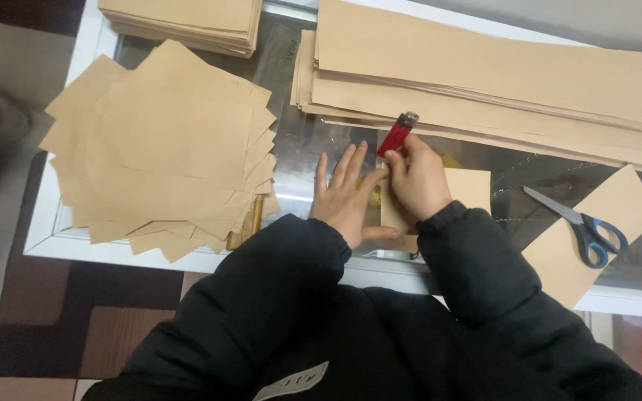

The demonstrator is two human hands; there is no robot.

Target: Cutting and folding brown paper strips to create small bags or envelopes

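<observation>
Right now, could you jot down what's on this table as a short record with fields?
surface: glass-topped table with white frame
left hand: flat, fingers spread, pressing a small brown paper piece
right hand: grips a red lighter over that piece
left of hands: fanned pile of brown sheets
far side: long brown paper strips
right: blue-handled scissors on a brown sheet

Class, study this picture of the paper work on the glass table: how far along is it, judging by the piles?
Done, it seems: a fanned pile of brown paper pieces lies at the left. In hand: the left hand presses flat on a small piece while the right hand runs a red lighter along it. Left: long uncut sheets stacked behind; scissors rest on another piece.
</observation>
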